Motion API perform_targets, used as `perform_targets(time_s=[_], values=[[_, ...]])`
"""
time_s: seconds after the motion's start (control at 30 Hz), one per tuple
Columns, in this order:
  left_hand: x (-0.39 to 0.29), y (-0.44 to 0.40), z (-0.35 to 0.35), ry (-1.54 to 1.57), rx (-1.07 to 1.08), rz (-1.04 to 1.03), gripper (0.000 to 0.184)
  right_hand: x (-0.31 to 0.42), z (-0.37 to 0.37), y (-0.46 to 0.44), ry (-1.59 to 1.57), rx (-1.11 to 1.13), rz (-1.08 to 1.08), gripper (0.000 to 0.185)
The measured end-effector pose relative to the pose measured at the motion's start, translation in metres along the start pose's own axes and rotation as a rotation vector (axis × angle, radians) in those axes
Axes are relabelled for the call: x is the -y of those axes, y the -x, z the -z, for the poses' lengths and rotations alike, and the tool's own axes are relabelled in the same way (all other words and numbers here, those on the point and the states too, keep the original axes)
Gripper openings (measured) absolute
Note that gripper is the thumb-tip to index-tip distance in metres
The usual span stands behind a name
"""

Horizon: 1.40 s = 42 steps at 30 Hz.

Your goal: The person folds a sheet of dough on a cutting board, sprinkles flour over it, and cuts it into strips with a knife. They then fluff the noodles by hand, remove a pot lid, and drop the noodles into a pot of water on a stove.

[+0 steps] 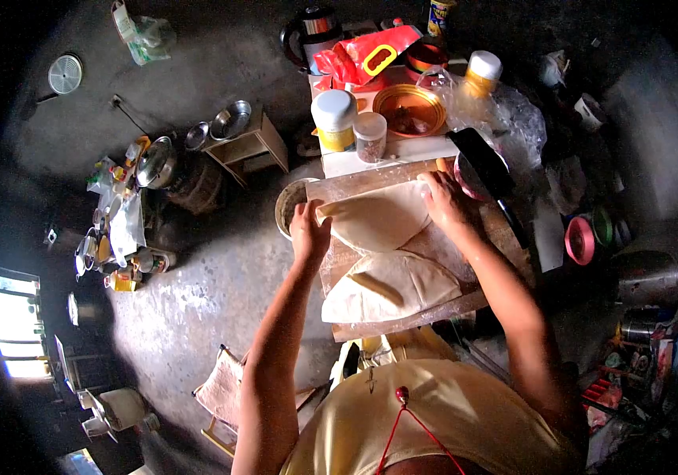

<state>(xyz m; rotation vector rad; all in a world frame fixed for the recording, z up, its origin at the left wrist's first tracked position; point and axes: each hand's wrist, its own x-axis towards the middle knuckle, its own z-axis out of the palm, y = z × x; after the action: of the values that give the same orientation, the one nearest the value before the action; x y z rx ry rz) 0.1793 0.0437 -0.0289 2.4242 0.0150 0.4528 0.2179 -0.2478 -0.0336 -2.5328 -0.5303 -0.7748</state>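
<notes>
A thin sheet of dough (374, 218) lies on the far half of a floured wooden board (355, 188), its far edge roughly straight. My left hand (309, 231) pinches its left corner, at the board's left edge. At the opposite corner my right hand (446, 202) is closed on the sheet. Nearer my body, a second dough sheet (426, 289), folded over, rests on the same board; a shadow crosses its middle. Just beyond my right hand shows the end of an orange-brown wooden stick (442, 165), mostly hidden.
Behind the board stand a white-lidded jar (334, 119), a small clear tub (370, 138), an orange bowl (410, 111) and a red packet (366, 57). A dark flat object (479, 161) sits at the right. A bowl (285, 210) shows beyond the board's left edge. A folding stool (222, 388) stands lower left.
</notes>
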Motion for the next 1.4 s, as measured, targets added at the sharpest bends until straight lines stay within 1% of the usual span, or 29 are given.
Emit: perform_targets(time_s=[0.03, 0.07, 0.1, 0.13, 0.17, 0.2, 0.27, 0.3, 0.33, 0.4, 0.43, 0.5, 0.57, 0.6, 0.67, 0.7, 0.73, 0.8, 0.87, 0.93, 0.97, 1.03, 1.07, 1.13, 1.17, 1.2, 1.27, 1.3, 1.4], values=[[0.000, 0.005, 0.002, -0.078, -0.037, -0.031, 0.018, -0.002, -0.005, 0.008, -0.144, 0.095, -0.087, 0.015], [-0.001, 0.014, 0.005, -0.080, -0.027, -0.026, 0.018, -0.002, -0.009, 0.018, -0.289, 0.191, -0.177, 0.014], [-0.002, 0.023, 0.008, -0.060, 0.059, -0.002, 0.019, 0.011, 0.001, 0.025, -0.562, 0.235, -0.262, 0.009], [-0.005, 0.034, 0.012, -0.038, 0.147, 0.022, 0.019, 0.017, 0.003, 0.035, -0.570, 0.371, -0.353, 0.012], [-0.010, 0.045, 0.016, -0.075, 0.265, 0.051, 0.020, 0.021, 0.012, 0.048, -0.615, 0.469, -0.388, 0.015], [-0.015, 0.057, 0.018, 0.001, 0.351, 0.083, 0.024, 0.035, 0.030, 0.049, -0.659, 0.563, -0.421, 0.019], [-0.025, 0.082, 0.021, -0.116, 0.405, -0.025, 0.031, 0.043, 0.031, 0.072, -0.556, 0.531, -0.339, 0.025], [-0.031, 0.089, 0.024, -0.128, 0.411, -0.041, 0.033, 0.051, 0.044, 0.073, -0.382, 0.538, -0.240, 0.028], [-0.036, 0.096, 0.027, -0.139, 0.417, -0.055, 0.035, 0.073, 0.068, 0.060, -0.188, 0.587, -0.220, 0.029], [-0.035, 0.102, 0.025, -0.150, 0.414, -0.042, 0.034, 0.078, 0.072, 0.065, -0.149, 0.595, -0.151, 0.030], [-0.037, 0.102, 0.026, -0.147, 0.419, -0.032, 0.033, 0.073, 0.063, 0.073, -0.200, 0.551, -0.101, 0.030], [-0.037, 0.103, 0.027, -0.146, 0.418, -0.027, 0.033, 0.072, 0.058, 0.078, -0.195, 0.538, -0.106, 0.029], [-0.036, 0.105, 0.025, -0.141, 0.442, 0.057, 0.031, 0.072, 0.055, 0.082, -0.192, 0.525, -0.107, 0.029], [-0.035, 0.107, 0.024, -0.142, 0.437, 0.055, 0.031, 0.072, 0.053, 0.084, -0.186, 0.528, -0.122, 0.028], [-0.035, 0.110, 0.022, -0.150, 0.404, -0.006, 0.027, 0.068, 0.045, 0.092, -0.178, 0.528, -0.136, 0.027], [-0.038, 0.109, 0.022, -0.143, 0.398, 0.001, 0.021, 0.067, 0.041, 0.094, -0.207, 0.514, -0.134, 0.026], [-0.040, 0.109, 0.024, -0.143, 0.395, 0.000, 0.021, 0.066, 0.038, 0.097, -0.237, 0.501, -0.133, 0.026], [-0.047, 0.109, 0.029, -0.019, 0.303, -0.137, 0.018, 0.067, 0.042, 0.098, -0.264, 0.526, -0.140, 0.026], [-0.047, 0.109, 0.032, 0.007, 0.284, -0.175, 0.015, 0.072, 0.047, 0.096, -0.291, 0.551, -0.145, 0.027], [-0.043, 0.111, 0.032, 0.252, 0.393, -0.119, 0.014, 0.079, 0.049, 0.094, -0.265, 0.425, -0.144, 0.032], [-0.042, 0.113, 0.032, 0.252, 0.389, -0.116, 0.014, 0.081, 0.051, 0.092, -0.265, 0.427, -0.140, 0.032], [-0.048, 0.115, 0.041, 0.274, 0.439, -0.149, 0.012, 0.086, 0.057, 0.084, -0.385, 0.444, -0.101, 0.047], [-0.051, 0.116, 0.045, 0.285, 0.466, -0.165, 0.012, 0.085, 0.057, 0.084, -0.386, 0.448, -0.101, 0.047], [-0.060, 0.118, 0.059, 0.301, 0.470, -0.177, 0.011, 0.083, 0.053, 0.086, -0.358, 0.459, 0.060, 0.057], [-0.061, 0.121, 0.063, 0.315, 0.473, -0.192, 0.010, 0.084, 0.051, 0.088, -0.322, 0.447, 0.036, 0.050], [-0.060, 0.125, 0.064, 0.316, 0.474, -0.187, 0.010, 0.082, 0.048, 0.093, -0.324, 0.452, 0.036, 0.050], [-0.059, 0.133, 0.066, 0.474, 0.411, -0.142, 0.010, 0.075, 0.044, 0.103, -0.378, 0.421, 0.074, 0.036], [-0.058, 0.138, 0.067, 0.476, 0.410, -0.136, 0.010, 0.076, 0.047, 0.102, -0.379, 0.426, 0.075, 0.036], [-0.056, 0.149, 0.075, 0.468, 0.486, 0.061, 0.011, 0.089, 0.077, 0.094, -0.432, 0.436, 0.110, 0.021]])
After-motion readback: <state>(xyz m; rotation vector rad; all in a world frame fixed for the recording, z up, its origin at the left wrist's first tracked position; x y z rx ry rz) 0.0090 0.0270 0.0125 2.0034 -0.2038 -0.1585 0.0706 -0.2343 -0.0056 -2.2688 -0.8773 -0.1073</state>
